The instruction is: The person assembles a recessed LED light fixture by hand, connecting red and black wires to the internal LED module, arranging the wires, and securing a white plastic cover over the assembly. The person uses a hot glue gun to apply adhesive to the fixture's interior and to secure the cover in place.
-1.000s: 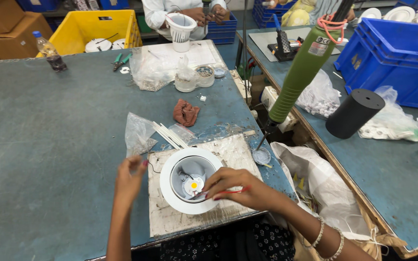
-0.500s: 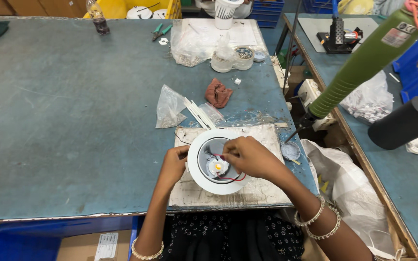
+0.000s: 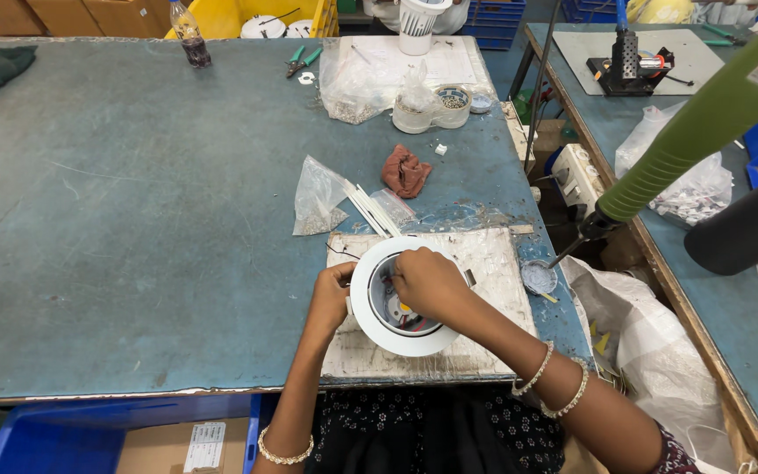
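since half a second ago our right hand (image 3: 427,281) has slid further over the white round light housing (image 3: 396,298), fingers now curled down inside its opening, seemingly pinching the wiring, though we cannot tell for sure. our left hand (image 3: 333,294) has closed on the housing's left rim, steadying it on the worn board (image 3: 484,263) at the near edge of the blue-green table (image 3: 133,219).

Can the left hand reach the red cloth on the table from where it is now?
Probably yes. The left hand rests on the lamp ring; only a small plastic bag and thin white strips lie before the cloth.
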Demonstrator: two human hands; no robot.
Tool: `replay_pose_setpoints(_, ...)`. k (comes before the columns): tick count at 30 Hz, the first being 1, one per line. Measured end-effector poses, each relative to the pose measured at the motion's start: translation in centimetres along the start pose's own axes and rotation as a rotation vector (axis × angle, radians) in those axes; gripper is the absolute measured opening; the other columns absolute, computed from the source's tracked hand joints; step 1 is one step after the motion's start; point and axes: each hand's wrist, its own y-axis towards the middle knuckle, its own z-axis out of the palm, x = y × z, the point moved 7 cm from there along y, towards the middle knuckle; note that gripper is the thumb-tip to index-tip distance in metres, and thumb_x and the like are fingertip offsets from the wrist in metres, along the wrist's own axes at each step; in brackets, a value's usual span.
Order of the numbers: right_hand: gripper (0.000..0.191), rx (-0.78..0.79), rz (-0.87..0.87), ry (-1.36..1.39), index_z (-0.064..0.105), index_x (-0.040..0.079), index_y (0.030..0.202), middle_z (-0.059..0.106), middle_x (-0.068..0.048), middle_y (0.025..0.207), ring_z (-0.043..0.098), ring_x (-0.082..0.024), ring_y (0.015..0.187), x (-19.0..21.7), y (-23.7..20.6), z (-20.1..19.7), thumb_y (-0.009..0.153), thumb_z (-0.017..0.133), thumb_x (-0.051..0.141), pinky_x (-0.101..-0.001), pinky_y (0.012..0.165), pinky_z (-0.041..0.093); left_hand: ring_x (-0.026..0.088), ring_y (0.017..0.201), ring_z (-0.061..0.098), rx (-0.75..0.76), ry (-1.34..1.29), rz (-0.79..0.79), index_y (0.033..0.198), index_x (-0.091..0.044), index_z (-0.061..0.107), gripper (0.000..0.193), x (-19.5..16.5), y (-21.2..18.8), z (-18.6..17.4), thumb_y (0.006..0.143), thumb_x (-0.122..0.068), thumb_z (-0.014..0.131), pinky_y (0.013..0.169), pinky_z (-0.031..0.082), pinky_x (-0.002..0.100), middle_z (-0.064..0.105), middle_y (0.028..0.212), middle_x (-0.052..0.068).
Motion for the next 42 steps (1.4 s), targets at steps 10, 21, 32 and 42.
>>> replay_pose_setpoints(10,0.019,-0.093,-0.006,0.070,0.075,0.005,0.080,0.071,-0.021,0.076,0.070,-0.041,0.071,0.3,-0.8,-0.1,0.087,0.063,0.018,-0.0521,0.069,0.056,0.010,0.080,0.069,0.017,-0.030,-0.045,0.107,0.003,0.077,0.027,0.2,0.1,0.2,0.081,0.002,0.074,0.072,0.057,0.026,0.078,0.093,0.006)
replay_pose_setpoints(21,0.016,0.007,-0.033,-0.006,0.076,0.003,0.085,0.073,-0.021,0.085,0.071,-0.040,0.083,0.7,-0.8,0.0,0.085,0.069,0.017,-0.0511,0.076,0.056,0.011,0.090,0.071,0.160,-0.274,-0.130,0.116,0.004,0.074,0.031,1.6,0.2,0.9,0.086,-0.004,0.069,0.084,0.055,0.025,0.078,0.105,0.006)
replay_pose_setpoints(32,0.013,0.046,-0.084,-0.080,0.077,0.002,0.084,0.073,-0.023,0.086,0.072,-0.039,0.081,0.0,-0.4,0.8,0.083,0.069,0.012,-0.0500,0.074,0.057,0.010,0.075,0.070,0.249,-0.332,-0.229,0.106,0.004,0.074,0.021,4.7,2.2,1.4,0.086,0.001,0.070,0.071,0.058,0.026,0.077,0.094,0.008)
replay_pose_setpoints(42,0.018,0.034,-0.052,0.009,0.076,0.002,0.087,0.073,-0.022,0.086,0.072,-0.040,0.082,-0.3,-1.7,0.2,0.088,0.069,0.017,-0.0499,0.077,0.056,0.005,0.079,0.065,0.322,-0.271,-0.059,0.106,0.003,0.073,0.023,3.3,1.6,2.3,0.087,-0.010,0.073,0.074,0.056,0.023,0.075,0.095,0.003)
